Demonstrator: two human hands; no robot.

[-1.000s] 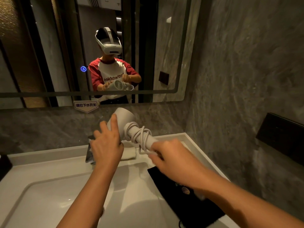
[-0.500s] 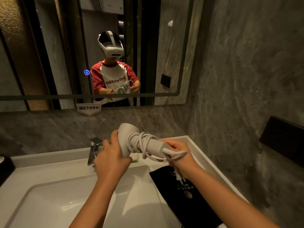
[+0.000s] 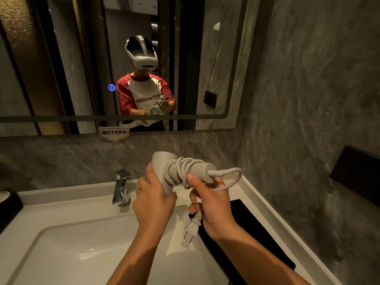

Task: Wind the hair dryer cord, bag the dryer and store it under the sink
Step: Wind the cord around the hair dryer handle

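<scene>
The hair dryer (image 3: 164, 171) is held in the air above the back edge of the sink (image 3: 67, 243), between the tap (image 3: 121, 188) and the right-hand wall. The barrel is gripped by the left hand (image 3: 155, 202), its fingers closed round the body; this is judged to steady the dryer so that the handle is free for winding.

The cord (image 3: 181, 170) is wound in several turns round the handle, which points to the right. A loose loop (image 3: 228, 178) projects past the handle's end. The right hand (image 3: 213, 204) is closed on the handle's end, thumb pressed over the coils, apparently to stop the turns from slipping. The last short length of cord passes down through that hand, and the plug (image 3: 192, 229) hangs below it, prongs down, clear of the basin.

A black bag (image 3: 253, 243) lies flat on the white worktop (image 3: 273, 227) to the right of the basin, just beneath the right wrist; placed there, it is within easy reach for the next stage. Whether its mouth is open cannot be told.

Winding is judged nearly complete: only the loop and the plug end are left to be tucked in. Bagging and storing under the sink are not yet begun. A likely risk is that the loose loop will unwind if the thumb is lifted before the end is secured.

The same grip is shown reversed in the mirror (image 3: 61, 68).
</scene>
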